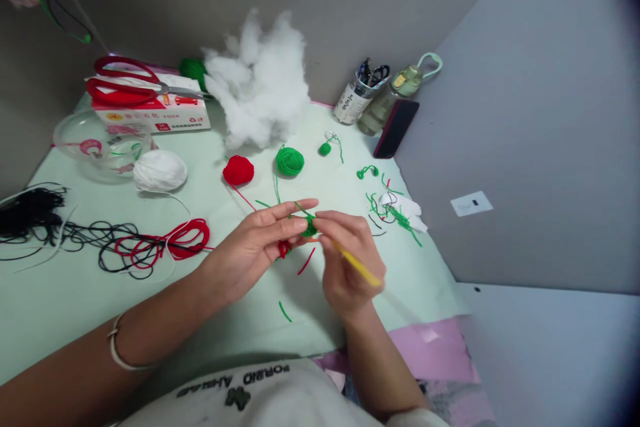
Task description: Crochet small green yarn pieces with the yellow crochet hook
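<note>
Between my hands is a small green crocheted piece (311, 227), with red yarn (284, 250) hanging below it. My left hand (267, 237) pinches the piece between thumb and fingers, its index finger stretched out along the working strand. In my right hand (353, 260) is a crochet hook with a yellow handle (361, 268); its tip is at the green piece and partly hidden by the fingers. A green yarn ball (290, 161) lies beyond, its strand running down to my left hand. Beside it sits a red yarn ball (239, 171).
White stuffing (263, 80) is heaped at the back. To the left are red-handled scissors (127, 81) on a box (155, 113), a clear plastic bowl (95, 147), a white yarn ball (160, 171) and tangled black cords (117, 250). At right stand a pen cup (347, 103), a bottle (375, 113) and a phone (397, 128).
</note>
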`<state>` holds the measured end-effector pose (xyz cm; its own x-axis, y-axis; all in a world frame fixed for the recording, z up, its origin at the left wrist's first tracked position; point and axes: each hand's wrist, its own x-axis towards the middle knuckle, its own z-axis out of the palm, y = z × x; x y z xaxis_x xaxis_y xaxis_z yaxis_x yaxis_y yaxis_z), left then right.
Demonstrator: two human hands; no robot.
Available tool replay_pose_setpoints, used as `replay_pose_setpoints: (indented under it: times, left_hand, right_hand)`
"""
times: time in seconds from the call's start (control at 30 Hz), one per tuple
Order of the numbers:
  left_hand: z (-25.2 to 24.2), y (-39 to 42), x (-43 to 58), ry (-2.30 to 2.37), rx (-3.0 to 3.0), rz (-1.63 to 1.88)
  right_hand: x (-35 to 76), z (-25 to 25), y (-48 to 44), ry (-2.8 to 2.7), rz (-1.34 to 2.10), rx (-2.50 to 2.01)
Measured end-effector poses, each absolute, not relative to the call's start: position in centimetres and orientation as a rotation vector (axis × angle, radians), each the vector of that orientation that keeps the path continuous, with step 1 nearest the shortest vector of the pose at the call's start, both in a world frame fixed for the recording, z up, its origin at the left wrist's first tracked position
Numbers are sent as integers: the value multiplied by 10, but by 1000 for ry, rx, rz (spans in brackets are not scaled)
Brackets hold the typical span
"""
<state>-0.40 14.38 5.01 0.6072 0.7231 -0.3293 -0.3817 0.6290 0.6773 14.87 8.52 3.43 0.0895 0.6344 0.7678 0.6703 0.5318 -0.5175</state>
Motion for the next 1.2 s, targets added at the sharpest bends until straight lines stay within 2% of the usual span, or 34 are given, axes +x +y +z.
replay_pose_setpoints:
  times: [0.13,0.23,0.33,0.47,0.53,0.7,0.8,1.2]
  left_hand:
    - [54,146,-7,645,676,724]
    - [57,143,-8,637,788,736]
    - [55,140,-7,684,830,776]
    - [50,141,-4,631,699,763]
    - [50,144,-4,565,598,707]
    - [55,149,-7,606,607,750]
    - [55,146,-8,652,767,738]
    - [53,143,-10,686,922,730]
  right_hand:
    - [151,47,89,-1267,330,-1083]
    - [150,49,91,-1292,449,-1070]
    - [147,44,90,-1373,366,-1134]
    - [147,37,86,-1641,4,-1200]
    - [149,38,85,-1653,-73,-1188]
    - [153,49,89,-1255,340,-1119]
    - [152,51,92,-1218,554,-1126]
    - [160,50,91,-1146,695,-1117]
